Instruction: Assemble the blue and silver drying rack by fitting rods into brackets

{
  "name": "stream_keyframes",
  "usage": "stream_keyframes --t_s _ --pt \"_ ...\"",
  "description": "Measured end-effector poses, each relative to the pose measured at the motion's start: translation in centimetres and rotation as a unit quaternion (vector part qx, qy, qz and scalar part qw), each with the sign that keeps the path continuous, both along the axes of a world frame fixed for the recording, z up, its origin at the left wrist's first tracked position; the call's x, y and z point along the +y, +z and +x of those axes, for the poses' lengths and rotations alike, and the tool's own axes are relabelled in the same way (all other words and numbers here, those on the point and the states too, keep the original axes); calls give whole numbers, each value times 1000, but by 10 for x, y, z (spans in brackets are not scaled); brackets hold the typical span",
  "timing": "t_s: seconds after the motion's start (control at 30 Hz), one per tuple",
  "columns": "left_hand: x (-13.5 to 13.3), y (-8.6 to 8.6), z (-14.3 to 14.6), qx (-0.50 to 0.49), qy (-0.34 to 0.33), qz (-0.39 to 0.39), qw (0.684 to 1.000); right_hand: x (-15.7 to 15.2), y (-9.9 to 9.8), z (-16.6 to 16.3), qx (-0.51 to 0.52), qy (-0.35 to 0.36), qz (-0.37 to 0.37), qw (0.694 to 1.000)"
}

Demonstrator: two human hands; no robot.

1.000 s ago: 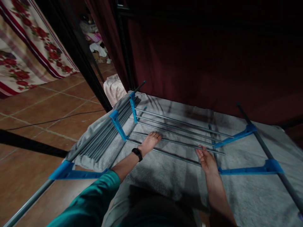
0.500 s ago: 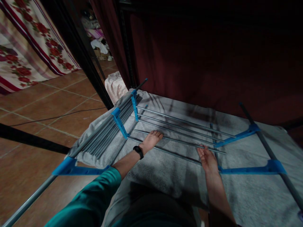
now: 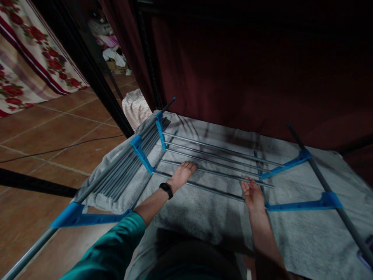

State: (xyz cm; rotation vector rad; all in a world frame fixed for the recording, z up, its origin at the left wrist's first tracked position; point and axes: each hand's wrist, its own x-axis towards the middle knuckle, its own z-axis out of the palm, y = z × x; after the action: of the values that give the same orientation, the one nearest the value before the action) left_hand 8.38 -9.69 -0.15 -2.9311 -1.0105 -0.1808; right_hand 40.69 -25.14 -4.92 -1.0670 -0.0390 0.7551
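Note:
A loose grey metal rod [image 3: 218, 172] lies across the space between both hands, its two ends free of the blue brackets. My left hand [image 3: 184, 173], a black band on its wrist, is closed over the rod left of its middle. Palm up, my right hand [image 3: 253, 194] has its fingers curled around the rod near the right end. Beyond it, several rods span the rack between a blue bracket [image 3: 161, 134] on the left and another blue bracket [image 3: 287, 166] on the right. A further rod [image 3: 204, 188] runs nearer to me, passing behind both arms.
Several loose rods [image 3: 125, 163] lie bundled at the left on the grey blanket [image 3: 201, 217]. Long tubes with blue brackets extend down both sides. Black posts [image 3: 96, 77] stand left, and a dark red curtain [image 3: 233, 77] hangs behind. A cable [image 3: 64, 148] crosses the tiled floor.
The view has shifted a little, so the scene sits slightly further left. Both hands keep their hold on the rod, which has hardly moved relative to the rack.

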Motion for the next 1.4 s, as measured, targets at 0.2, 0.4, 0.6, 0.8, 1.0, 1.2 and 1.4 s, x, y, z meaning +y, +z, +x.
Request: stream_keyframes --t_s 0.2,0.4,0.6,0.8,1.0,1.2,1.4 --pt "2 0 -5 -41 3 2 999 2 0 -2 0 -1 7 1000" --pt "9 -14 -8 -90 -1 6 996 2 2 -4 5 11 18 1000" --pt "14 -18 -9 -115 8 18 993 6 7 -9 13 0 40 999" --pt "19 -16 -10 -137 4 11 990 7 9 -13 8 -15 61 998" --pt "22 -17 -14 -181 -4 -3 984 5 13 -16 -4 -19 65 998" --pt "27 -23 -16 -196 6 -2 981 5 18 -15 8 -9 70 997" --pt "26 -19 -15 -191 1 15 981 3 20 -13 11 -27 59 998"
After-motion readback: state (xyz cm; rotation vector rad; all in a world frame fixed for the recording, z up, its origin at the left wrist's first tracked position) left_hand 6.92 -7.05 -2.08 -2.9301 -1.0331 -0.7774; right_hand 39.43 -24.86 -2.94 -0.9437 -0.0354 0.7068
